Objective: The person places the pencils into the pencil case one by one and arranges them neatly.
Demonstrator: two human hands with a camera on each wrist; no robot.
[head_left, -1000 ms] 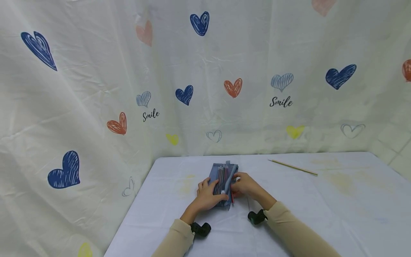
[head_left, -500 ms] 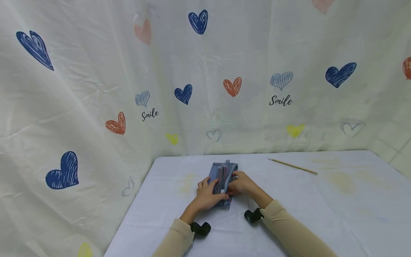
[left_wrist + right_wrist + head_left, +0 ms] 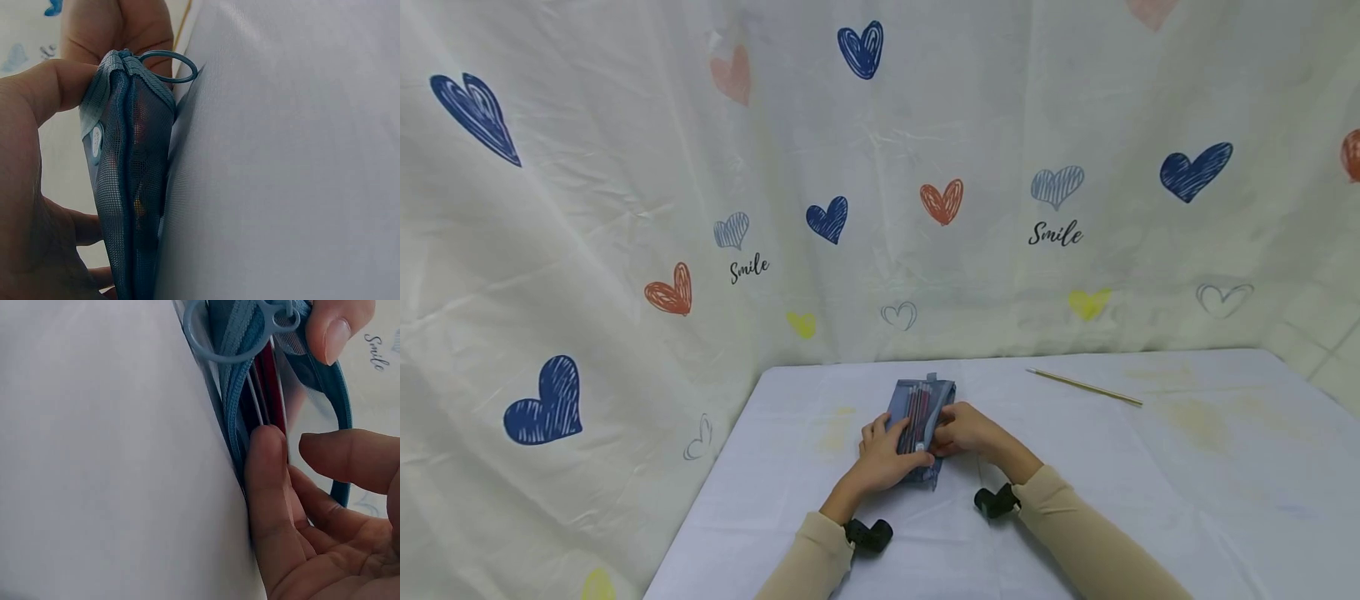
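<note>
A blue pencil case [image 3: 900,401] with a mesh side [image 3: 145,181] lies on the white table, several dark and reddish pencils [image 3: 917,410] showing through its top. My left hand [image 3: 878,458] holds it down from the near left, thumb at the zip's corner and fingers spread over the top. At the right long side, my right hand [image 3: 967,431] has its fingers in the unzipped opening. The right wrist view has a fingertip against a red pencil [image 3: 270,381] inside, the thumb apart from it. A ring zip pull [image 3: 229,358] hangs at the near end.
A gold pencil [image 3: 1086,387] lies alone on the tablecloth [image 3: 760,500] at the back right. A curtain with hearts [image 3: 955,108] hangs behind the table. Each wrist carries a small black camera [image 3: 868,536].
The red pencil that stuck out at the case's near right a second ago is now inside, and my right fingers have followed it to the opening. My left hand stays in place.
</note>
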